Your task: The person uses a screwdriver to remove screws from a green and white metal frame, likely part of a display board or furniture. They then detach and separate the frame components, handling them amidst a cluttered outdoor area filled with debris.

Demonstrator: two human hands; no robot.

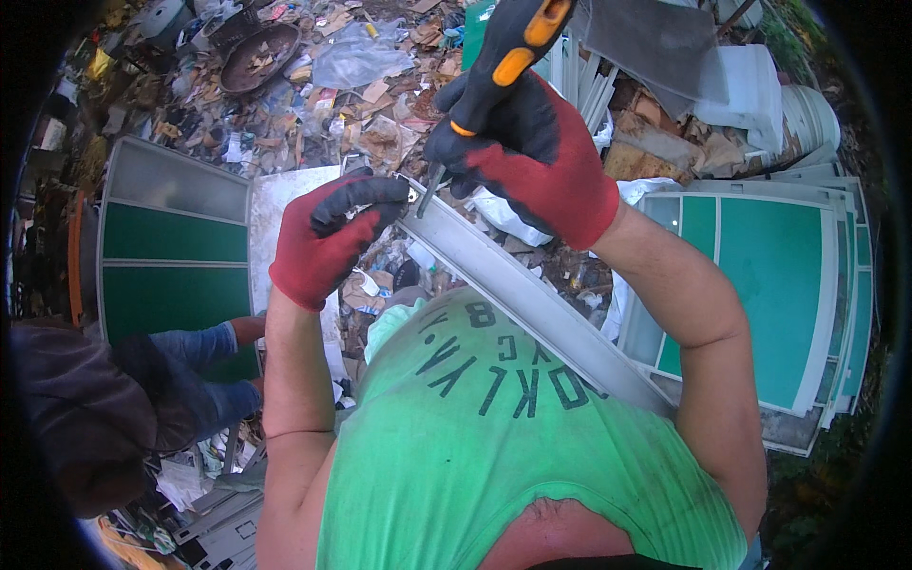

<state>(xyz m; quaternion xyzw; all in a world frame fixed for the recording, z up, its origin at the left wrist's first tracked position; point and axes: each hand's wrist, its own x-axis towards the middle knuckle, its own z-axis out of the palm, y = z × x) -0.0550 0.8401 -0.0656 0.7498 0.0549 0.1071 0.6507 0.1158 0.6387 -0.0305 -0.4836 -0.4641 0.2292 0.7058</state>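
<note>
My right hand, in a red and black work glove, is closed round a screwdriver with a black and orange handle. Its metal shaft points down at the upper end of a long pale metal profile, next to a small metal fitting there. With a matching glove, my left hand pinches that same end of the profile. The bar slants from my fingers down to the right, across the front of my green shirt, and its lower end lies near my right forearm. Whether the screwdriver's tip touches the metal, I cannot tell.
Green-panelled frames stand at the left; more stacked green panels lie at the right. Mixed litter covers the ground ahead, with a rusty basin in it. Another person is close at my left. White tubs sit far right.
</note>
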